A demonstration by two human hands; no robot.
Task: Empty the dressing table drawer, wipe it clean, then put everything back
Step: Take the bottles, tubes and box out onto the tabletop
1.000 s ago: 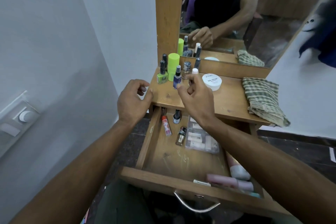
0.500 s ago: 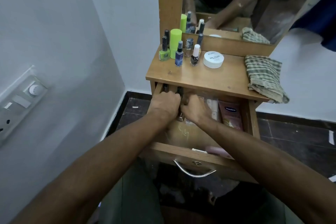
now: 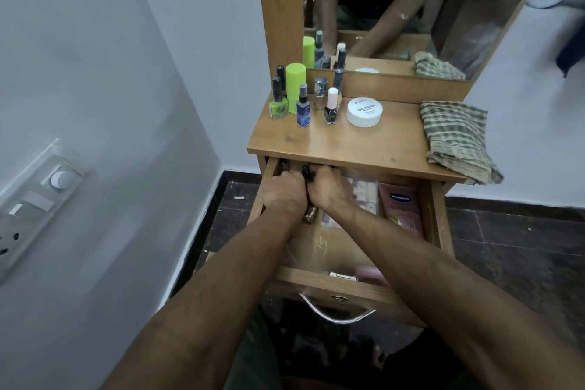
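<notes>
At the centre of the frame, your 2 hands sit side by side in the open drawer [image 3: 433, 218]. Your left hand [image 3: 285, 191] and right hand [image 3: 329, 188] are both curled; what either one holds is hidden. A small bottle [image 3: 311, 214] lies just below them.

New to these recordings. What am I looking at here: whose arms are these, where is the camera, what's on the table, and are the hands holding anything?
There is no machine here. A person wears a wide-angle camera on the head, looking down at their own arms; the mirror reflects them.

Both hands reach into the back left of the open drawer of a wooden dressing table. The left hand and right hand sit side by side with fingers curled around small dark bottles. Exactly what each grips is partly hidden.

On the tabletop stand nail polish bottles, a green cylinder, a white round tub and a checked cloth. Left in the drawer are a clear packet and a pink Vaseline pouch.
</notes>
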